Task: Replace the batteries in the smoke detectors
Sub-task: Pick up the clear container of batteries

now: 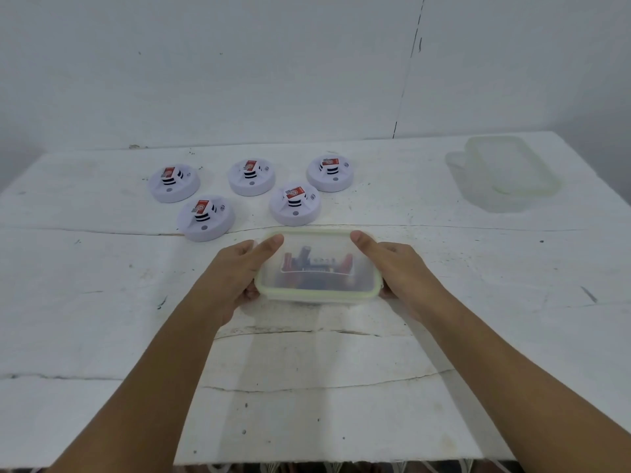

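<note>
Several white round smoke detectors lie on the table beyond my hands, each with a red battery on top; the nearest are one at the left (205, 218) and one in the middle (295, 204). A clear lidded plastic box (319, 268) with red and dark batteries showing dimly through the lid sits at the table's middle. My left hand (239, 271) grips its left side with the thumb on the lid. On the opposite side my right hand (397, 268) holds it the same way.
An empty clear plastic container (491, 192) with its lid (512, 163) leaning on it stands at the far right of the white table (102, 302). A white wall rises behind. The table's near edge runs along the bottom.
</note>
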Demonstrator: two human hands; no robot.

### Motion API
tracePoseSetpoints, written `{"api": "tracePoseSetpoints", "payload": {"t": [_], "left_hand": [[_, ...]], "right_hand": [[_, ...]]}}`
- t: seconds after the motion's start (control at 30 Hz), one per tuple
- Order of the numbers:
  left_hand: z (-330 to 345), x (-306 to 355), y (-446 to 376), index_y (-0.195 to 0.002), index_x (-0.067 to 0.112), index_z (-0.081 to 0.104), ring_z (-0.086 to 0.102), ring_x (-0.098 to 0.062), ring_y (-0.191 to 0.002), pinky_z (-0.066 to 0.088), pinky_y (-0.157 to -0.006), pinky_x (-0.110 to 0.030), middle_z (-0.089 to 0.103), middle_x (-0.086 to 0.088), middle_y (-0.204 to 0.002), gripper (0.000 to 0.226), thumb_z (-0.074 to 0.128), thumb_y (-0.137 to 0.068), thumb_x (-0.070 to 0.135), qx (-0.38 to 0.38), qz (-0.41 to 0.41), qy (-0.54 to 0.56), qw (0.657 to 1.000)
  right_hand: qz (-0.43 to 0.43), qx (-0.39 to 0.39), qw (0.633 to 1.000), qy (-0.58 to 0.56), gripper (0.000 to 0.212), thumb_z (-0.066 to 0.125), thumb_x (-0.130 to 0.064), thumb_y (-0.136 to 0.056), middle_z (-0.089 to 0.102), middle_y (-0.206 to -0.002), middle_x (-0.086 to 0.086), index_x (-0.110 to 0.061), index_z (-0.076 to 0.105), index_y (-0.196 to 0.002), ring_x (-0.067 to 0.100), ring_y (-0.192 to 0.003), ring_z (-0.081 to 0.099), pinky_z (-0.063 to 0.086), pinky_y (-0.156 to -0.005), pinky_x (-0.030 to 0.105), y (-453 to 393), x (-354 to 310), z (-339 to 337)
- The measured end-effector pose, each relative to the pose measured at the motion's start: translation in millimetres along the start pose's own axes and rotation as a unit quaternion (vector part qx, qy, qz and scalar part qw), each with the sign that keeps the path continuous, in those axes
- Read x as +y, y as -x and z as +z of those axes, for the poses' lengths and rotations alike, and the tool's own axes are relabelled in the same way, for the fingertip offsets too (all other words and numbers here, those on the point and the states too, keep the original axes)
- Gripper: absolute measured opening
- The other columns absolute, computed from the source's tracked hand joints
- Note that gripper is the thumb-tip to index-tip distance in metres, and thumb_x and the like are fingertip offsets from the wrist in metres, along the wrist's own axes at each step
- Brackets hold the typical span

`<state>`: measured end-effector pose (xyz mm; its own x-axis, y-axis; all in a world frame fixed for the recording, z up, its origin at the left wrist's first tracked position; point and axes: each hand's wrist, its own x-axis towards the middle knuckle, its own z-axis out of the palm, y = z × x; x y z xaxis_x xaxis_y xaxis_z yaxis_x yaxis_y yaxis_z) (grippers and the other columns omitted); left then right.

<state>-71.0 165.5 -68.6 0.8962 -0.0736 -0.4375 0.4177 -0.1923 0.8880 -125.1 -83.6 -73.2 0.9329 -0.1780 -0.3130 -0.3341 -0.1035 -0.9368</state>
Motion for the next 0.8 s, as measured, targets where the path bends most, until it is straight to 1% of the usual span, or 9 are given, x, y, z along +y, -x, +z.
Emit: {"api": "tracePoseSetpoints", "payload": {"t": [0.13, 0.27, 0.33, 0.4, 0.5, 0.57, 0.63, 0.7, 0.8], "left_hand": [[0.3, 2.3, 1.3, -0.093, 0.018, 0.057, 0.043, -0.019, -0.062, 0.045, -0.067, -0.034, 0.053, -0.001, -0.070, 0.049, 0.076, -0.082, 0.062, 0.008, 0.012, -0.013, 1.000], [0.3, 4.0, 4.2, -0.089, 0.016, 0.052, 0.045, -0.018, -0.063, 0.047, -0.072, -0.037, 0.053, -0.002, -0.073, 0.054, 0.075, -0.083, 0.064, 0.034, 0.022, -0.038, 0.998], [4.5, 4.3, 10.4, -0.103, 0.014, 0.050, 0.055, -0.019, -0.075, 0.049, -0.075, -0.037, 0.058, -0.005, -0.087, 0.060, 0.072, -0.083, 0.067, 0.102, 0.043, -0.058, 0.992], [10.9, 5.7, 30.3, -0.122, 0.018, 0.037, 0.056, -0.016, -0.078, 0.047, -0.069, -0.032, 0.054, -0.002, -0.089, 0.062, 0.067, -0.090, 0.062, 0.197, 0.082, -0.035, 0.976], [13.5, -4.3, 60.9, -0.108, 0.016, 0.040, 0.047, -0.014, -0.068, 0.040, -0.061, -0.031, 0.044, 0.000, -0.079, 0.050, 0.064, -0.093, 0.057, 0.263, 0.157, -0.066, 0.950], [12.2, -16.1, 74.0, -0.081, 0.015, 0.044, 0.040, -0.010, -0.060, 0.035, -0.059, -0.030, 0.041, 0.006, -0.068, 0.047, 0.067, -0.091, 0.055, 0.234, 0.163, -0.118, 0.951], [13.0, -24.7, 81.9, -0.065, 0.017, 0.036, 0.034, -0.007, -0.050, 0.030, -0.056, -0.026, 0.035, 0.011, -0.054, 0.056, 0.067, -0.091, 0.055, 0.174, 0.133, -0.138, 0.966], [17.8, -28.3, 86.2, -0.060, 0.018, 0.034, 0.031, -0.005, -0.046, 0.028, -0.052, -0.021, 0.033, 0.011, -0.050, 0.060, 0.065, -0.091, 0.059, 0.122, 0.102, -0.147, 0.976], [23.4, -32.7, 85.3, -0.062, 0.012, 0.056, 0.044, -0.002, -0.046, 0.039, -0.061, -0.025, 0.056, 0.006, -0.052, 0.059, 0.059, -0.093, 0.063, 0.088, 0.066, -0.127, 0.986]], "right_hand": [[-0.007, 0.036, 0.997, -0.074, 0.059, 0.078, -0.057, -0.086, 0.033, -0.070, 0.010, -0.013, 0.040, -0.073, 0.019, -0.053, 0.029, 0.025, -0.047, 0.028, -0.4, 3.9, 3.1], [-0.005, 0.014, 0.997, -0.076, 0.057, 0.078, -0.058, -0.086, 0.034, -0.064, 0.003, -0.020, 0.036, -0.073, 0.018, -0.053, 0.027, 0.023, -0.051, 0.033, -0.2, 4.7, 0.3], [-0.002, 0.015, 0.998, -0.056, 0.055, 0.077, -0.057, -0.087, 0.038, -0.067, 0.003, -0.016, 0.041, -0.082, 0.018, -0.055, 0.031, 0.027, -0.052, 0.032, -2.2, 0.5, -1.5], [-0.020, 0.032, 0.999, 0.011, 0.052, 0.076, -0.057, -0.087, 0.049, -0.076, 0.002, -0.014, 0.048, -0.091, 0.018, -0.063, 0.044, 0.038, -0.057, 0.033, -5.1, -3.6, -3.9], [-0.089, 0.040, 0.989, 0.111, 0.029, 0.074, -0.048, -0.090, 0.056, -0.087, -0.003, -0.025, 0.060, -0.101, 0.013, -0.072, 0.052, 0.043, -0.065, 0.028, -11.6, -10.9, -6.9], [-0.109, 0.012, 0.986, 0.128, 0.018, 0.072, -0.044, -0.092, 0.061, -0.090, -0.005, -0.029, 0.066, -0.100, 0.010, -0.074, 0.054, 0.043, -0.067, 0.026, -18.1, -19.1, -5.5], [-0.100, -0.025, 0.986, 0.132, 0.015, 0.070, -0.044, -0.095, 0.069, -0.096, -0.010, -0.030, 0.072, -0.097, 0.009, -0.082, 0.061, 0.047, -0.075, 0.026, -25.1, -27.3, -1.7], [-0.081, -0.060, 0.986, 0.137, 0.023, 0.067, -0.046, -0.097, 0.075, -0.101, -0.006, -0.025, 0.076, -0.096, 0.010, -0.093, 0.067, 0.049, -0.085, 0.031, -31.0, -31.4, 1.4], [-0.067, -0.096, 0.985, 0.128, 0.040, 0.063, -0.048, -0.099, 0.073, -0.097, 0.015, -0.011, 0.072, -0.087, 0.017, -0.081, 0.059, 0.041, -0.078, 0.037, -32.1, -32.1, 3.3]]}}
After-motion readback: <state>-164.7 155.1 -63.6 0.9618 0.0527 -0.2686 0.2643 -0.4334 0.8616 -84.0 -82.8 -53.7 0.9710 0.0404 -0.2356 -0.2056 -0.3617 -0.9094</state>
